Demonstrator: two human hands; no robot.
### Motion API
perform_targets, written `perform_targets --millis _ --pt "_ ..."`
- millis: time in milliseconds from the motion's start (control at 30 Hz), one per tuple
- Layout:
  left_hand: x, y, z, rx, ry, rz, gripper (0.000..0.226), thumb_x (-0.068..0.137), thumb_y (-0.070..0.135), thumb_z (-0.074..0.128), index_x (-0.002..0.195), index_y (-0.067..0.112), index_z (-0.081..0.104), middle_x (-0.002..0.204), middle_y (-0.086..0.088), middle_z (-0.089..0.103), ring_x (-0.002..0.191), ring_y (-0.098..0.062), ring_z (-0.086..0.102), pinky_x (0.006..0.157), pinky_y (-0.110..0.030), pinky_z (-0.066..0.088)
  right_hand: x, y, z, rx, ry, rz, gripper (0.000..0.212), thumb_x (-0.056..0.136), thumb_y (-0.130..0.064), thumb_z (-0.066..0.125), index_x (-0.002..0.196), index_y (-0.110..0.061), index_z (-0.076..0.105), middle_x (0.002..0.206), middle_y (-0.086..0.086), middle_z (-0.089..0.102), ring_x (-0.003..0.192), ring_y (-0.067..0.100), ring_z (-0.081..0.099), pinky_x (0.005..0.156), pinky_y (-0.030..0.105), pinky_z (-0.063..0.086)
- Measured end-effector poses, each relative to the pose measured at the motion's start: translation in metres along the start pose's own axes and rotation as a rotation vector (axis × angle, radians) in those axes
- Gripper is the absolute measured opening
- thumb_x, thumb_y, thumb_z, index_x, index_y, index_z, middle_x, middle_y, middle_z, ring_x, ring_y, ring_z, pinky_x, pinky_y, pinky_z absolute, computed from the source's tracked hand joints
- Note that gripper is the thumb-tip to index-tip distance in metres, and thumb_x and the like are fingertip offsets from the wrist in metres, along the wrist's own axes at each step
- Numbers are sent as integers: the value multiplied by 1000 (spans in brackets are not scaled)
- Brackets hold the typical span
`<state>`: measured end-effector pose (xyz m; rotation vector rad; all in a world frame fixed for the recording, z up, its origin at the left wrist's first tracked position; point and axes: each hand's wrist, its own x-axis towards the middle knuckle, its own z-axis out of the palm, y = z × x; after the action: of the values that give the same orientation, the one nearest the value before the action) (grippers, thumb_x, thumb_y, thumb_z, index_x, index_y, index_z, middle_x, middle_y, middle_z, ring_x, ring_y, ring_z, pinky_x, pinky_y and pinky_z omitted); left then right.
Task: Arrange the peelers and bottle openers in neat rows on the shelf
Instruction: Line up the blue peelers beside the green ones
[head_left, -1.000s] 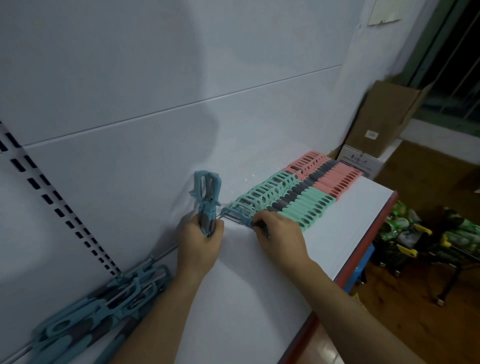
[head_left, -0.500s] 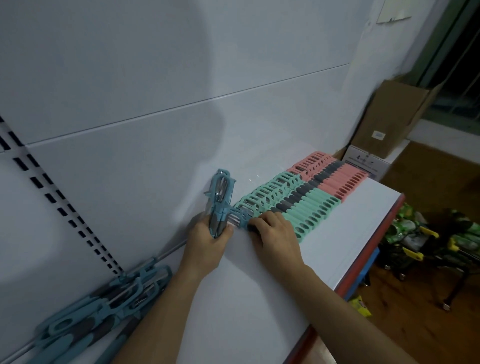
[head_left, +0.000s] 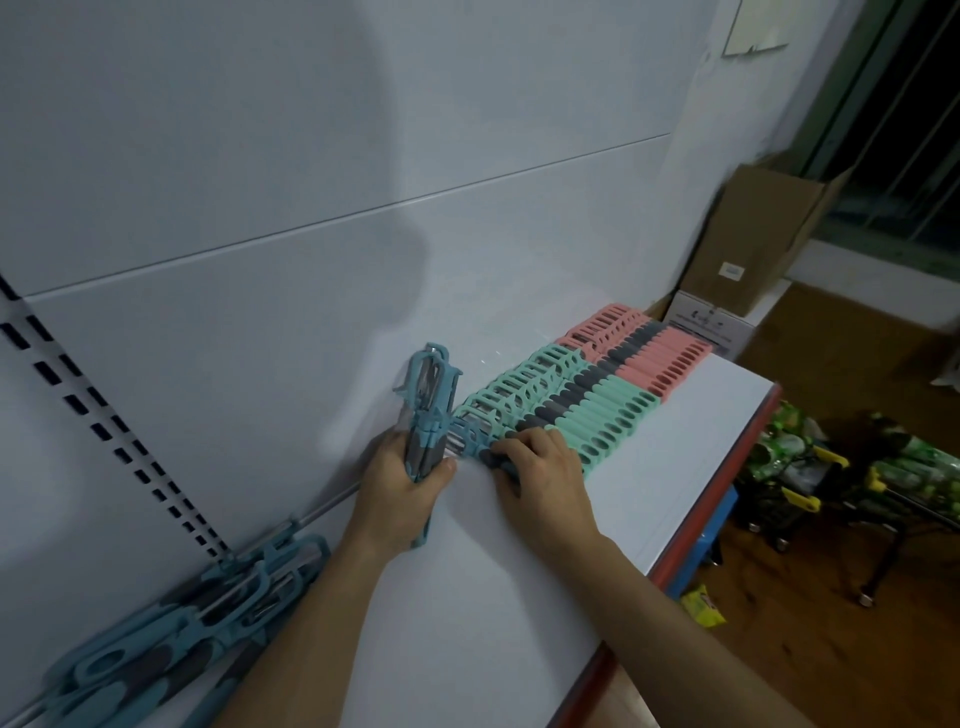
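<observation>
- Since a second ago, our left hand (head_left: 402, 486) has carried its gripped bundle of blue peelers (head_left: 428, 410) up beside the mint row (head_left: 571, 410).
- Our right hand (head_left: 540, 475) curls over one blue peeler (head_left: 467, 441), pressing it flat on the shelf (head_left: 519, 597) at the row's end — we judge a blue row is starting.
- The loose pile (head_left: 182, 623) waits at the left.

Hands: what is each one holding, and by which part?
Left hand grips a peeler bunch by the handles, heads up. Right hand pinches a single peeler by its handle, flat on the shelf.
</observation>
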<state>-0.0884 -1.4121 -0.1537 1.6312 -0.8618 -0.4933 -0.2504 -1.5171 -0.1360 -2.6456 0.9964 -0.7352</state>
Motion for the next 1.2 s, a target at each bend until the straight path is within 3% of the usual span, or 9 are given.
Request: perform_targets --millis 167,300,400,533,667,800,900,1000,1200 --pt "-1 8 1 -72 44 151 11 87 22 79 87 27 69 81 3 70 76 -10 68 68 -19 55 1 -4 -10 23 66 -16 22 93 -32 66 112 -21 70 108 -2 60 105 19 51 85 36 42" --pt "-5 14 -3 -212 -98 105 23 81 31 84 99 19 75 93 -2 77 87 -19 75 72 -28 60 -4 -34 -17 551 93 152 22 90 -39 68 103 -23 74 91 -9 66 83 6 60 70 17 48" --pt "-9 24 -1 -332 -234 75 38 71 24 89 106 29 78 104 0 79 97 -18 76 77 -24 60 -1 -49 -22 874 8 300 8 93 -20 71 96 -16 78 85 1 72 78 11 64 72 30 55" --pt "-8 26 -3 -359 -205 106 43 67 -1 90 101 23 80 100 -1 80 92 -17 77 74 -21 59 -1 -55 -32 1031 8 353 9 94 -9 68 91 -5 75 88 13 73 80 15 64 75 29 56" --pt "-12 36 -7 -416 -234 140 42 66 18 91 103 33 80 103 0 79 95 -20 77 76 -25 61 -1 -62 -40 1019 -41 268 14 94 -7 67 89 7 66 85 27 64 73 15 59 67 28 53" --pt "-19 33 -9 -374 -4 148 7 83 34 80 79 29 76 71 2 73 60 -10 68 56 -24 56 -3 -68 -40 1135 87 290 11 101 -11 58 93 -5 54 91 25 66 86 25 67 82 45 55" --pt "-15 27 -18 -268 218 163 29 89 35 75 70 19 60 59 -3 62 52 -18 60 54 -31 51 -3 -67 -38 1099 195 315 14 100 -18 61 91 -16 50 80 4 69 77 25 69 71 41 59" --pt "-12 30 -22 -209 279 186 23 85 37 72 78 20 59 67 3 64 60 -13 62 61 -20 50 -3 -55 -34 805 224 298 20 94 -26 70 89 -24 50 76 -8 62 63 15 62 56 24 51" --pt "-28 11 -22 -152 201 221 20 90 15 76 89 21 57 76 24 64 70 6 60 67 -7 44 -8 -34 -18 361 158 214 21 93 -14 67 107 -25 56 104 -7 62 84 3 56 70 10 46"
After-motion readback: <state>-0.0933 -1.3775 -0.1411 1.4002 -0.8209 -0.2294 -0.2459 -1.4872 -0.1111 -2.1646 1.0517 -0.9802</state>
